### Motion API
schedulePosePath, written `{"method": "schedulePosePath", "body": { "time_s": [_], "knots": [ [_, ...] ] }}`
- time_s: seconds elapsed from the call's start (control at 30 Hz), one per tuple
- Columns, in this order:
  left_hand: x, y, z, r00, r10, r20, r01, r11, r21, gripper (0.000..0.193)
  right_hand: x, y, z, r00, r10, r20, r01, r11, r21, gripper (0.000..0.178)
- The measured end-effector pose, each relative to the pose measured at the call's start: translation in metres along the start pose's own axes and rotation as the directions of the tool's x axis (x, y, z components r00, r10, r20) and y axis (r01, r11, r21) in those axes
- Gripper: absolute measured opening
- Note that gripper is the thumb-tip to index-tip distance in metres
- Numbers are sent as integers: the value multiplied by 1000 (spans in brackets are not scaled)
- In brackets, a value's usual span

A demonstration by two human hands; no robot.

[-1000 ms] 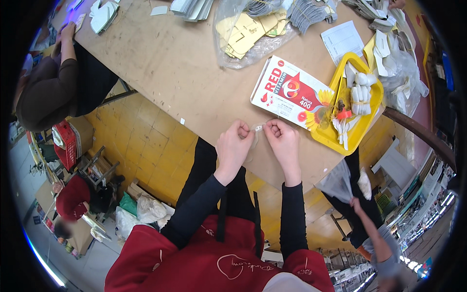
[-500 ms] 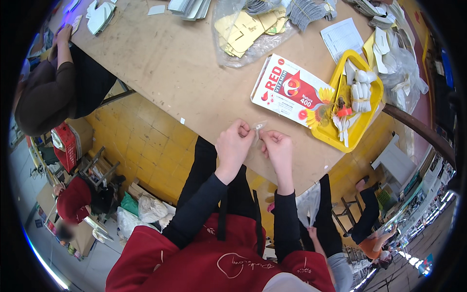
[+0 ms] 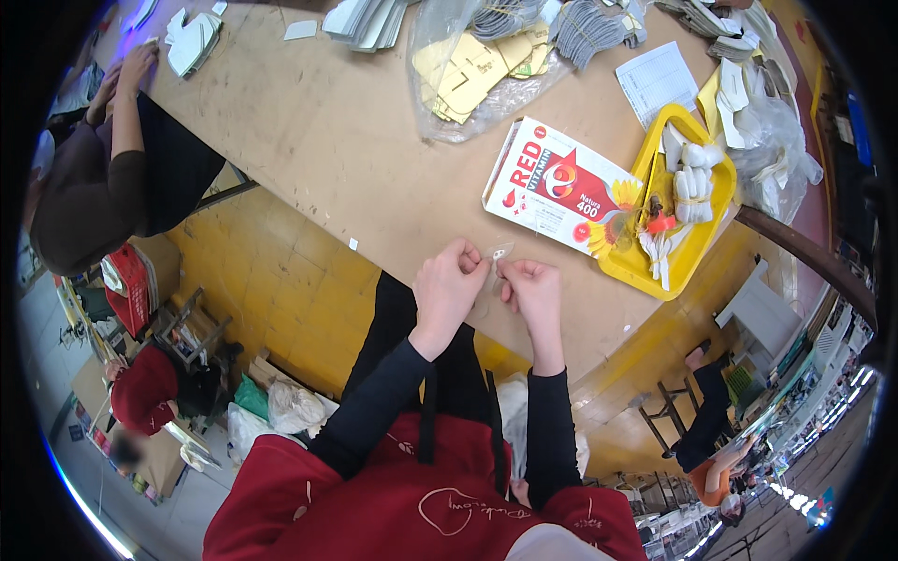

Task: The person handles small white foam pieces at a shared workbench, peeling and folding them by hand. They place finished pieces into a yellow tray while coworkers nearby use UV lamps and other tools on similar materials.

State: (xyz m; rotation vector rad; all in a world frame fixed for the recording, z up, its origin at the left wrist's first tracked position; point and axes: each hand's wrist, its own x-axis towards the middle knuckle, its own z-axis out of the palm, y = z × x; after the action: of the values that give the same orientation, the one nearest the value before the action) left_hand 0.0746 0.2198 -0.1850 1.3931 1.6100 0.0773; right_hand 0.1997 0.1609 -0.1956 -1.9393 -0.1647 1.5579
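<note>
Above the near edge of the table, my left hand (image 3: 454, 285) and my right hand (image 3: 533, 292) face each other with fingertips pinched. Between them is a small white piece (image 3: 499, 253) with dark spots that look like holes, and a bit of clear film beside it. Both hands grip this piece, one from each side; my fingers cover its lower part. Just beyond my hands lies a white and red carton (image 3: 561, 182) with sunflowers on it. Its right end meets a yellow tray (image 3: 639, 279) holding banded bundles of white pieces (image 3: 693, 194) and a small orange-red item.
A clear bag (image 3: 426, 117) with yellow card pieces and grey bundles lies at the far side, near a printed sheet (image 3: 658, 82). White stacks (image 3: 365, 21) stand at the back. A co-worker (image 3: 94, 192) sits at the left edge. A dark bar (image 3: 806, 252) juts out on the right.
My hands keep their pinch on the small white piece, barely shifted. The view has tilted slightly. A person with a clear bag behind my right arm has mostly gone from there.
</note>
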Motion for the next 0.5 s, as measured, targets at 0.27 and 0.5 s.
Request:
{"method": "schedulePosePath", "body": {
  "time_s": [0.27, 0.5],
  "knots": [
    [1, 7, -6, 998, -35, 58, 33, 999, 27, 20, 1, 0, -1, 1000, -8, 0, 8, 999, -45, 25],
    [3, 9, -9, 988, -94, 120, 93, 996, 14, 20, 3, -3, 0, 998, 58, -20, -59, 997, -42, 25]
  ]
}}
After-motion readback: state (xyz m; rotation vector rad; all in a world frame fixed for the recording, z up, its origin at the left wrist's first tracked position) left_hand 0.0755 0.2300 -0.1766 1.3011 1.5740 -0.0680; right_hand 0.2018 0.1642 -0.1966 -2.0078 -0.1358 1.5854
